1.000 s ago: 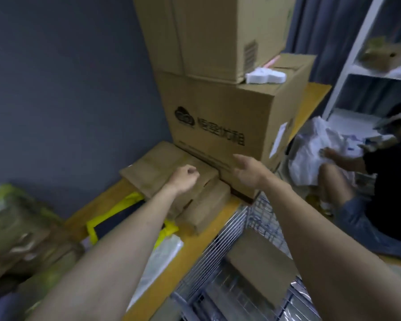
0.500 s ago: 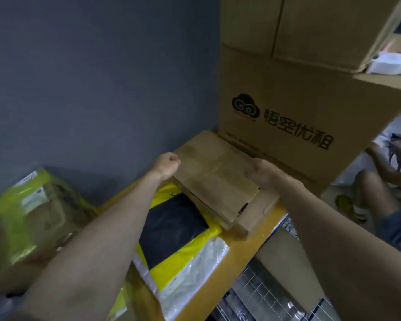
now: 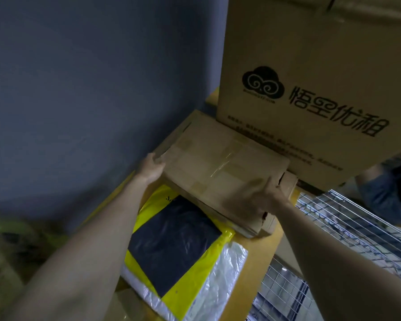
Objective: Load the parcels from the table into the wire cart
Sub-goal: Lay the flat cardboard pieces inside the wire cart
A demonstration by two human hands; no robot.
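Note:
A flat brown cardboard parcel (image 3: 220,163), taped across its top, lies on the wooden table (image 3: 257,265) against a big printed carton. My left hand (image 3: 152,169) grips its left edge. My right hand (image 3: 267,196) is closed on its near right corner. A second flat cardboard parcel (image 3: 270,224) lies under it. In front of them lies a yellow and black plastic mailer (image 3: 171,242). The wire cart (image 3: 347,228) stands to the right of the table, below its edge.
A large carton with a cloud logo and black characters (image 3: 306,89) stands behind the parcel, with another box on top. A grey wall (image 3: 90,89) runs along the left. Another person's leg (image 3: 380,191) shows at the far right. Blurred green bags (image 3: 7,242) lie at the left.
Both hands have moved from resting on top of the flat parcel to gripping its left edge and near right corner. The view has come closer and swung left.

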